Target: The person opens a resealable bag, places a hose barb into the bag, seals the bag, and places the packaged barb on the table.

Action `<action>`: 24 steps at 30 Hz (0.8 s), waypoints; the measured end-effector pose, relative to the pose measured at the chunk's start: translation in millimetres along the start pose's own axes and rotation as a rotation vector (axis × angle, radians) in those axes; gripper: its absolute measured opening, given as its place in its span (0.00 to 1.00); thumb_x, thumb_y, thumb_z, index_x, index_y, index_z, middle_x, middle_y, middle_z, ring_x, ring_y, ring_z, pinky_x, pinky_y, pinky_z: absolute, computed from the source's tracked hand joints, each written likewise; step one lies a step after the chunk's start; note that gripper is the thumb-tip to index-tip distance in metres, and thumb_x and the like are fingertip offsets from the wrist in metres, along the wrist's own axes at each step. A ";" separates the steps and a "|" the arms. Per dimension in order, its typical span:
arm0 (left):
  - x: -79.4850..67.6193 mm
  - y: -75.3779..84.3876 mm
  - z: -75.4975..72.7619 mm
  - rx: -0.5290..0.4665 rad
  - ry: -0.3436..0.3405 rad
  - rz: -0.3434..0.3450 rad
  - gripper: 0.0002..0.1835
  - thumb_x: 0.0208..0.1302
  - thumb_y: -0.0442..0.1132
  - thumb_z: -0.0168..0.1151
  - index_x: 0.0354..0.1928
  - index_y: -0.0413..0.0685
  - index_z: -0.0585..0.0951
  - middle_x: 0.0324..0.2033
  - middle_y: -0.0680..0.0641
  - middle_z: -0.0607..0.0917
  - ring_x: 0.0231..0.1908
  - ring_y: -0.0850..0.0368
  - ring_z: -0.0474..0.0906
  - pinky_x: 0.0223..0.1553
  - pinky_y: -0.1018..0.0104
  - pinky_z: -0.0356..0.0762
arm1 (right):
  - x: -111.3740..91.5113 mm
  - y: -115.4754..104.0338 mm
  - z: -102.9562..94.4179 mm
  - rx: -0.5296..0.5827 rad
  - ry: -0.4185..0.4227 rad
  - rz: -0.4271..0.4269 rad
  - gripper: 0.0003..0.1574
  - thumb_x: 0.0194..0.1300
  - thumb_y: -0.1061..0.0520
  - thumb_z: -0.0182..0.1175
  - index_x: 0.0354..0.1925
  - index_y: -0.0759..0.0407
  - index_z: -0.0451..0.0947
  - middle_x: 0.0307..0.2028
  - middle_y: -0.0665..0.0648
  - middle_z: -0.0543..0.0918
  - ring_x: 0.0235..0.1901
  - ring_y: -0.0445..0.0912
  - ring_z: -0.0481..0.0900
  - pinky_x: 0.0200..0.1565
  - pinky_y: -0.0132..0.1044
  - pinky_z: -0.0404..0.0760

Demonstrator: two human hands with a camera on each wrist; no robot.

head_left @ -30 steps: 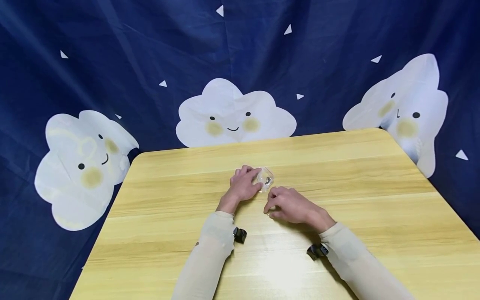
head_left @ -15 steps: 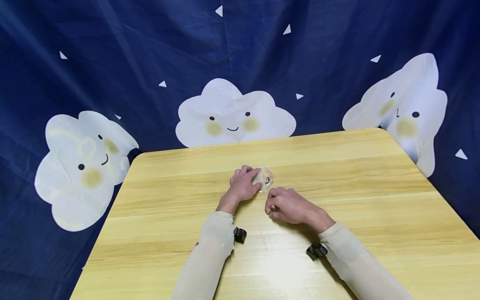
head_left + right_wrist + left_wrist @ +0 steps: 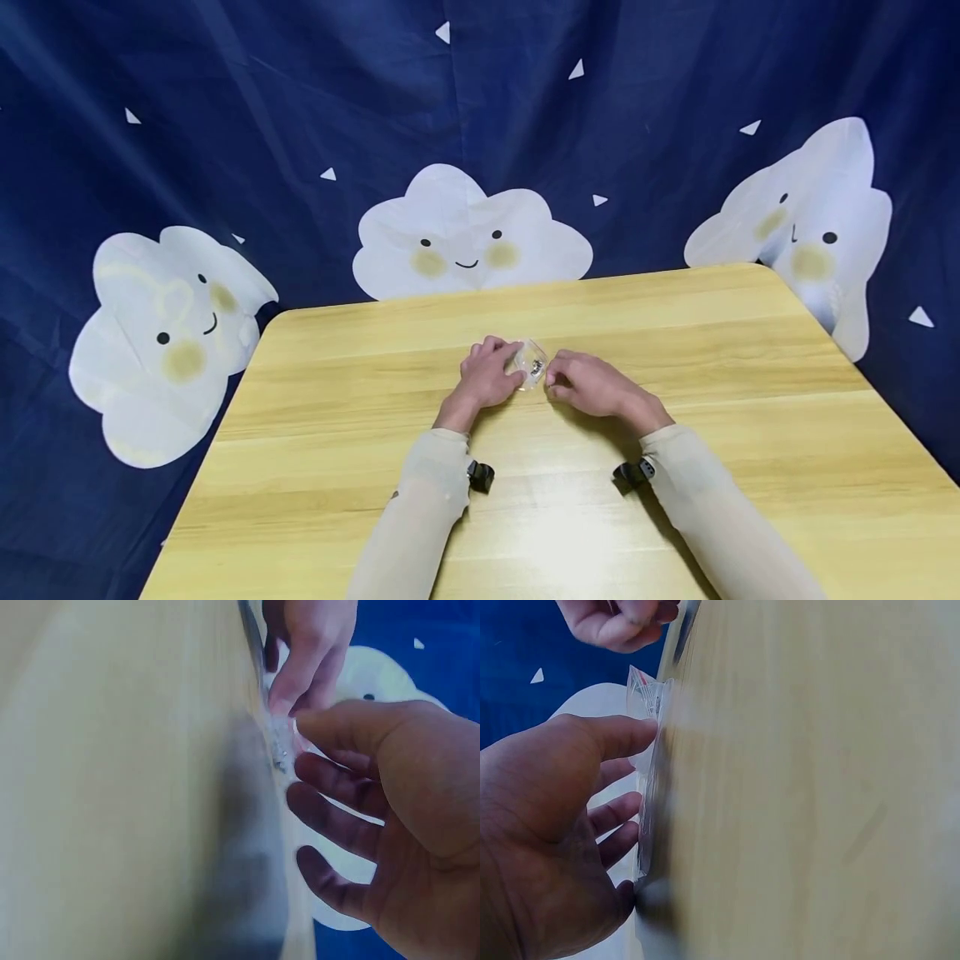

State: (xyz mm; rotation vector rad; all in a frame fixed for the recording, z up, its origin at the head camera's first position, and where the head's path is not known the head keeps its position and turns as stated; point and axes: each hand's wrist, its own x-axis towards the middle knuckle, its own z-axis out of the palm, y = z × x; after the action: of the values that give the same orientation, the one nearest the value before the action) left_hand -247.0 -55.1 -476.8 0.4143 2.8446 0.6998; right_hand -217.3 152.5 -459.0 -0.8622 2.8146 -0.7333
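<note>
A small clear plastic zip bag (image 3: 528, 379) with a reddish line along one edge lies near the middle of the table. Small dark metallic pieces (image 3: 537, 367) show inside it. My left hand (image 3: 489, 375) holds the bag's left side between thumb and fingers; in the left wrist view its thumb overlaps the plastic. Just off the bag's right edge is my right hand (image 3: 592, 383), its thumb and forefinger bent towards each other. In the left wrist view this right hand (image 3: 619, 622) appears apart from the bag. Whether its fingertips hold anything tiny cannot be made out.
The wood-patterned table (image 3: 337, 467) has rounded far corners. Behind it hangs a dark blue cloth (image 3: 517, 100) printed with white clouds and triangles. A black wrist camera (image 3: 480, 476) sits on the left sleeve, another black camera (image 3: 633, 476) on the right.
My right hand has moved away from me and slightly right, up beside the bag's right edge. The left hand keeps its hold on the bag. The head view has tilted up slightly.
</note>
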 end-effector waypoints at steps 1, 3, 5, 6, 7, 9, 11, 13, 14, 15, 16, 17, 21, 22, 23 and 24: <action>0.0 -0.1 0.2 0.005 0.000 0.000 0.32 0.66 0.52 0.58 0.71 0.62 0.65 0.65 0.49 0.67 0.61 0.50 0.61 0.60 0.51 0.60 | 2.8 1.2 0.4 0.001 0.022 0.014 0.02 0.64 0.56 0.60 0.37 0.50 0.79 0.36 0.46 0.77 0.36 0.41 0.75 0.44 0.39 0.76; 0.2 -0.2 0.6 0.013 0.002 0.003 0.32 0.66 0.53 0.58 0.71 0.62 0.65 0.65 0.49 0.67 0.61 0.50 0.61 0.59 0.51 0.60 | 8.3 2.6 2.0 -0.004 0.066 0.037 0.03 0.65 0.56 0.60 0.37 0.51 0.79 0.37 0.48 0.77 0.36 0.42 0.74 0.44 0.39 0.76; 0.5 -0.2 0.9 0.017 0.002 0.004 0.32 0.66 0.53 0.58 0.71 0.62 0.65 0.65 0.49 0.67 0.60 0.50 0.61 0.59 0.51 0.60 | 13.5 2.8 4.1 -0.010 0.106 0.059 0.04 0.65 0.56 0.59 0.39 0.53 0.79 0.38 0.50 0.77 0.37 0.43 0.75 0.44 0.40 0.76; 0.6 -0.2 1.1 0.017 0.004 0.005 0.31 0.66 0.53 0.58 0.71 0.62 0.65 0.65 0.49 0.67 0.60 0.50 0.61 0.59 0.51 0.60 | 15.7 2.4 5.1 -0.013 0.122 0.074 0.05 0.66 0.56 0.59 0.39 0.53 0.79 0.39 0.50 0.77 0.37 0.44 0.75 0.44 0.41 0.77; 0.6 -0.2 1.4 0.018 0.005 0.006 0.31 0.66 0.53 0.58 0.71 0.62 0.65 0.65 0.49 0.67 0.60 0.50 0.61 0.59 0.51 0.60 | 17.9 2.1 6.1 -0.014 0.136 0.088 0.06 0.66 0.56 0.58 0.40 0.54 0.79 0.40 0.51 0.76 0.38 0.44 0.75 0.45 0.42 0.77; 0.9 -0.3 2.0 0.021 0.006 0.005 0.31 0.66 0.53 0.58 0.71 0.63 0.65 0.65 0.49 0.67 0.60 0.51 0.62 0.59 0.51 0.60 | 21.6 1.3 7.8 -0.016 0.159 0.117 0.06 0.66 0.56 0.58 0.40 0.54 0.79 0.41 0.53 0.76 0.38 0.45 0.75 0.45 0.43 0.77; 1.2 -0.5 2.4 0.019 0.013 0.008 0.31 0.66 0.52 0.58 0.71 0.63 0.66 0.64 0.49 0.67 0.59 0.51 0.62 0.58 0.51 0.61 | 24.6 0.7 8.8 -0.010 0.174 0.146 0.06 0.66 0.56 0.58 0.40 0.54 0.80 0.42 0.54 0.76 0.38 0.46 0.75 0.45 0.43 0.77; 1.5 -0.8 2.9 0.017 0.020 0.011 0.31 0.66 0.52 0.58 0.70 0.62 0.67 0.63 0.50 0.68 0.58 0.51 0.62 0.57 0.52 0.62 | 26.9 0.6 9.5 -0.006 0.180 0.167 0.05 0.66 0.56 0.59 0.39 0.54 0.80 0.42 0.54 0.75 0.38 0.47 0.75 0.45 0.44 0.77; 1.6 -0.9 2.9 0.016 0.023 0.013 0.30 0.66 0.52 0.58 0.70 0.62 0.67 0.63 0.50 0.68 0.57 0.51 0.63 0.56 0.51 0.62 | 27.8 0.6 9.8 -0.003 0.181 0.174 0.05 0.66 0.56 0.59 0.39 0.53 0.80 0.43 0.54 0.75 0.39 0.47 0.75 0.45 0.44 0.77; 1.7 -1.0 2.9 0.015 0.026 0.016 0.30 0.66 0.52 0.58 0.70 0.62 0.67 0.63 0.50 0.68 0.57 0.50 0.63 0.55 0.51 0.62 | 28.6 0.7 10.3 0.000 0.180 0.178 0.05 0.67 0.56 0.59 0.39 0.53 0.80 0.43 0.54 0.76 0.39 0.47 0.75 0.45 0.44 0.77; 1.8 -1.0 2.8 0.015 0.029 0.018 0.30 0.66 0.52 0.58 0.70 0.62 0.67 0.62 0.50 0.68 0.57 0.50 0.63 0.55 0.51 0.62 | 29.2 0.8 10.7 0.002 0.179 0.180 0.05 0.67 0.56 0.59 0.39 0.53 0.80 0.43 0.53 0.76 0.39 0.47 0.75 0.46 0.44 0.77; 1.8 -1.1 2.8 0.015 0.029 0.017 0.30 0.66 0.52 0.58 0.70 0.62 0.67 0.62 0.50 0.68 0.57 0.50 0.63 0.55 0.51 0.62 | 29.8 1.0 11.2 0.002 0.178 0.182 0.05 0.67 0.55 0.59 0.39 0.53 0.80 0.43 0.53 0.76 0.40 0.47 0.76 0.46 0.44 0.77; 1.9 -1.6 2.7 0.017 0.024 0.016 0.30 0.66 0.52 0.58 0.70 0.62 0.67 0.63 0.50 0.68 0.57 0.50 0.63 0.55 0.51 0.62 | 31.1 1.2 13.2 0.005 0.169 0.184 0.07 0.67 0.54 0.58 0.40 0.54 0.81 0.44 0.53 0.76 0.41 0.48 0.76 0.49 0.45 0.77; 1.8 -1.8 2.7 0.017 0.020 0.014 0.31 0.66 0.52 0.57 0.70 0.62 0.66 0.63 0.50 0.68 0.57 0.51 0.62 0.55 0.51 0.62 | 31.2 1.4 13.5 0.005 0.168 0.186 0.07 0.67 0.54 0.58 0.41 0.54 0.81 0.44 0.53 0.76 0.41 0.48 0.76 0.49 0.46 0.77; 1.8 -2.1 2.7 0.016 0.016 0.012 0.31 0.66 0.52 0.57 0.71 0.62 0.66 0.63 0.50 0.68 0.57 0.51 0.62 0.55 0.51 0.62 | 31.1 1.5 13.6 0.007 0.168 0.186 0.07 0.68 0.54 0.58 0.41 0.54 0.81 0.44 0.54 0.76 0.41 0.48 0.76 0.49 0.46 0.77; 1.7 -2.3 2.7 0.016 0.013 0.011 0.31 0.66 0.52 0.57 0.71 0.62 0.66 0.63 0.50 0.68 0.57 0.51 0.62 0.56 0.52 0.62 | 30.9 1.6 13.7 0.010 0.168 0.188 0.07 0.68 0.54 0.58 0.41 0.54 0.81 0.44 0.54 0.76 0.42 0.48 0.76 0.49 0.46 0.77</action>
State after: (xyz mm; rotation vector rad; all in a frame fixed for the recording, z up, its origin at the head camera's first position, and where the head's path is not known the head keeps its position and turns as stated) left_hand -248.5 -55.3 -480.5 0.4295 2.8638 0.6850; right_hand -240.6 130.9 -470.6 -0.5470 2.9813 -0.8255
